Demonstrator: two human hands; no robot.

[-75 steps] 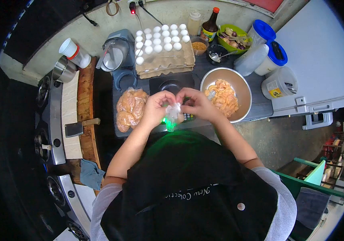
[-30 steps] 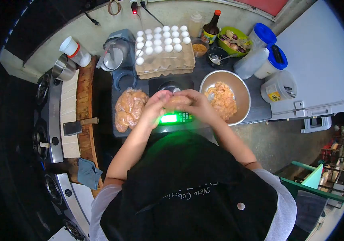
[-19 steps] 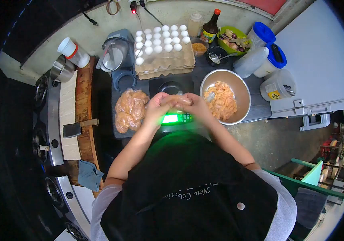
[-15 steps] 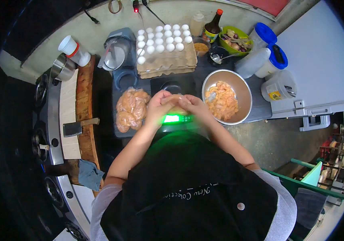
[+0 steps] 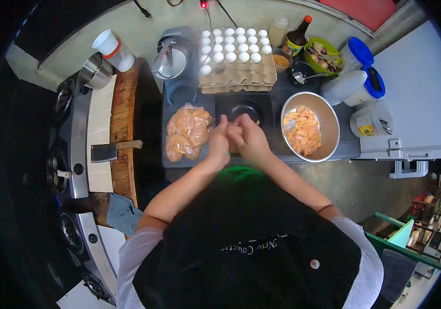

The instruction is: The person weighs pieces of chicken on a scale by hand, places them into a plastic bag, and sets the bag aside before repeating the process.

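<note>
My left hand (image 5: 220, 141) and my right hand (image 5: 249, 135) meet in front of a black scale with a dark round dish (image 5: 246, 109). Both have curled fingers pressed close together; what lies between them, if anything, is too small to make out. Left of them rests a clear plastic bag of pale orange meat (image 5: 188, 131). On the right stands a metal bowl (image 5: 336, 135) holding raw meat pieces (image 5: 303, 135). Green light from the scale shows under my hands.
Behind the scale sit egg trays (image 5: 236, 80) with white eggs. A sauce bottle (image 5: 297, 38), a green bowl (image 5: 310, 64) and blue-lidded tubs (image 5: 359, 51) stand at the back right. A cleaver (image 5: 104, 153) lies on the wooden counter at left.
My hands have drawn closer together and more of the dark dish is uncovered. The bright green display is now mostly hidden. The whole view has shifted, with the table objects farther right.
</note>
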